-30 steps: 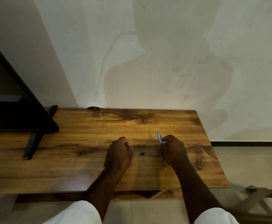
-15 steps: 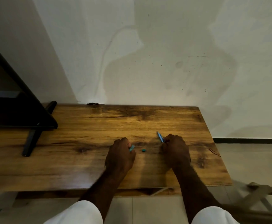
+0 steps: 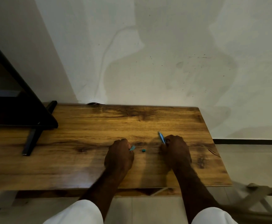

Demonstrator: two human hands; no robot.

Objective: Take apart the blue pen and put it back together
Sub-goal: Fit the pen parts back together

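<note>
My left hand (image 3: 119, 156) has turned since a second ago, so a short blue piece (image 3: 132, 148) now shows in its closed grip. My right hand (image 3: 175, 150) grips the barrel (image 3: 161, 137), lowered toward the table (image 3: 83, 139). The cap (image 3: 143, 150) lies between them (pen apart; I judge reassembly comes next).

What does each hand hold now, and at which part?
The right hand grips the blue pen barrel by its lower end. The left hand pinches a small blue piece by one end; which part cannot be told.
</note>
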